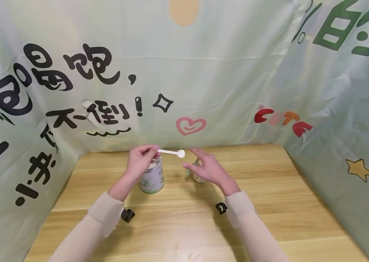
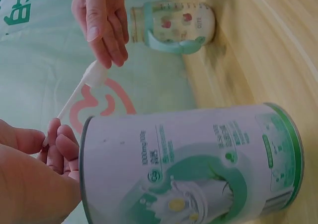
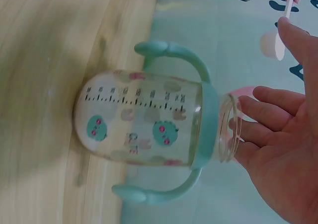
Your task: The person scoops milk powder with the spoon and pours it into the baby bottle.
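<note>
My left hand (image 1: 140, 162) pinches the thin handle of a white measuring scoop (image 1: 181, 154) between thumb and fingertips, just above a milk powder can (image 1: 152, 180). The scoop's bowl points right, toward my right hand (image 1: 211, 169). That hand has its fingers loosely extended, with nothing in its grasp. In the right wrist view its fingers overlap the uncapped neck of a clear baby bottle (image 3: 144, 119) with mint handles and printed measure marks. The bottle stands upright on the table, partly hidden behind the right hand in the head view. The can's top stands open under the left hand.
The wooden table (image 1: 184, 225) reaches back to a pale green fabric backdrop (image 1: 230, 83) with printed writing and a pink heart. More of this fabric hangs along the left and right sides. Black wrist cameras (image 1: 127, 215) hang below the sleeves.
</note>
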The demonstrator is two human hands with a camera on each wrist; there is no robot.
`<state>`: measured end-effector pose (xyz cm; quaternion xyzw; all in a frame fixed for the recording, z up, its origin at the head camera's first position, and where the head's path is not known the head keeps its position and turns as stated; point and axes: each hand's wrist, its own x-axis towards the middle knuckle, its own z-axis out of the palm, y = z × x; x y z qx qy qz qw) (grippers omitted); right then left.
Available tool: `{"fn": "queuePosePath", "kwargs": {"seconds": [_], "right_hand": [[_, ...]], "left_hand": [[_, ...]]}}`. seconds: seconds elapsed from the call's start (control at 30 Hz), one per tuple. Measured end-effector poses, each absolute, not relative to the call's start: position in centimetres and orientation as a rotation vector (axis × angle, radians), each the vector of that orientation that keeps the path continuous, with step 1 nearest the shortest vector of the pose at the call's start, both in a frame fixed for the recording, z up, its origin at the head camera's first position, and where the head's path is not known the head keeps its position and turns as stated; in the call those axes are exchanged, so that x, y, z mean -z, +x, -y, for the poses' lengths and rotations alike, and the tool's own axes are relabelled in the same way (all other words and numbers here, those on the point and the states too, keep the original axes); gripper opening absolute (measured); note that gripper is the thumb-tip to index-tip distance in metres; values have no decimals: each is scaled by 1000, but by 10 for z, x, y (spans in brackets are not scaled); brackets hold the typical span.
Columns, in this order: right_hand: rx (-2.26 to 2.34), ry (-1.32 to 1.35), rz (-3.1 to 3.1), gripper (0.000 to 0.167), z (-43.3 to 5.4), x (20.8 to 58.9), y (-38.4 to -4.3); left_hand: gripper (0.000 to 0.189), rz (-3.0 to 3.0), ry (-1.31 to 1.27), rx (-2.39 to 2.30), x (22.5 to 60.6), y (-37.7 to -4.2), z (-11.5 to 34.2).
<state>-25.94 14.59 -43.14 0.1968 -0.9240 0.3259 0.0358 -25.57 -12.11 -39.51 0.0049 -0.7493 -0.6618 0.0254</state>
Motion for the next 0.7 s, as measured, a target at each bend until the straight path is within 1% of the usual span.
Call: {"fn": "queuePosePath", "kwargs": {"seconds": [0.27, 0.7], "right_hand": [[-985, 571, 2836, 80, -158, 435, -257], [-1002, 507, 2836, 80, -174, 438, -253]], "left_hand": [[30, 2328, 10, 2058, 398, -256, 109], [27, 2295, -117, 2071, 398, -259, 88]]}}
